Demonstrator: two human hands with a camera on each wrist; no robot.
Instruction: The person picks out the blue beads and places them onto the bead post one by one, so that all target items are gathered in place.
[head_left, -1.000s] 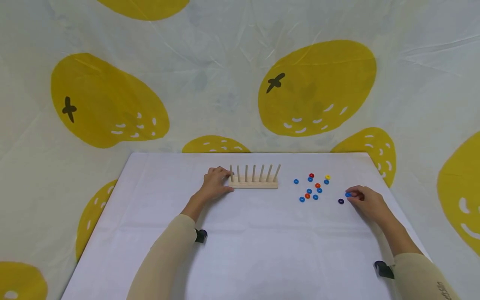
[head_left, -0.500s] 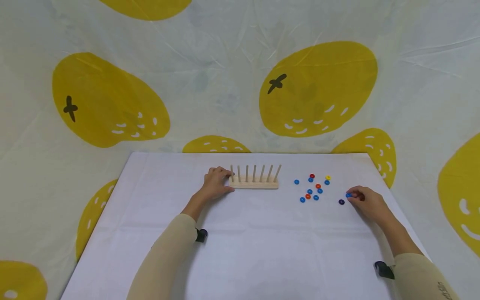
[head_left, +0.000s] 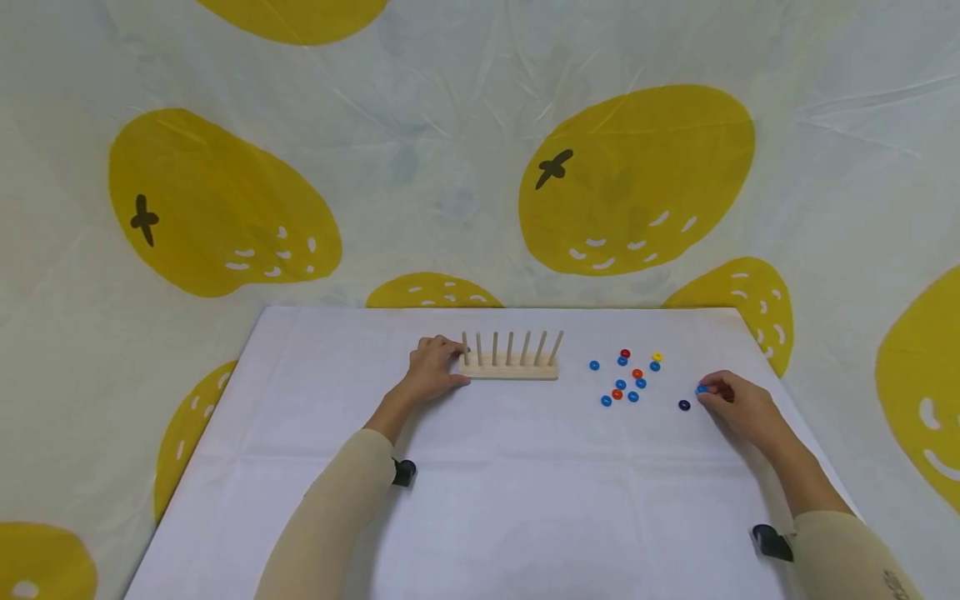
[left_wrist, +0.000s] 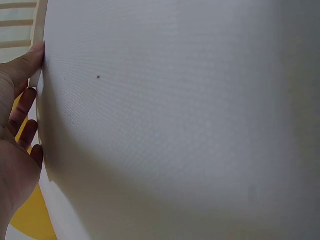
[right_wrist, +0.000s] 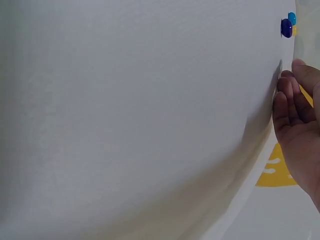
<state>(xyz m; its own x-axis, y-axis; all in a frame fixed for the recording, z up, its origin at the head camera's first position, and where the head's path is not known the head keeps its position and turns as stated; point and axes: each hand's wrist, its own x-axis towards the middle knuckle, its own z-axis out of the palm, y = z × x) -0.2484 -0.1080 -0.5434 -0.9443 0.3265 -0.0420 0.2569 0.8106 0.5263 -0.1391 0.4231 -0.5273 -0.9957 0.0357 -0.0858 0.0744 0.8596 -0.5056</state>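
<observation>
A wooden peg rack (head_left: 510,372) with a row of upright pegs stands near the back of the table. My left hand (head_left: 431,368) grips its left end between thumb and fingers; in the left wrist view the thumb (left_wrist: 31,60) lies against the base. Far to the right, my right hand (head_left: 742,406) pinches a small blue ring (head_left: 702,389) by the table surface. Just left of those fingertips lies a dark purple ring (head_left: 684,406). In the right wrist view the hand (right_wrist: 300,115) hides the blue ring.
Between rack and right hand lie loose rings: several blue ones (head_left: 633,397), a red one (head_left: 626,353), orange ones (head_left: 637,374) and a yellow one (head_left: 657,357). A white cloth covers the table (head_left: 570,517). Behind hangs a fruit-patterned curtain (head_left: 450,167).
The right hand and its blue ring have shifted very slightly to the right of the purple ring. The left hand stays on the rack; the whole view has drifted a little.
</observation>
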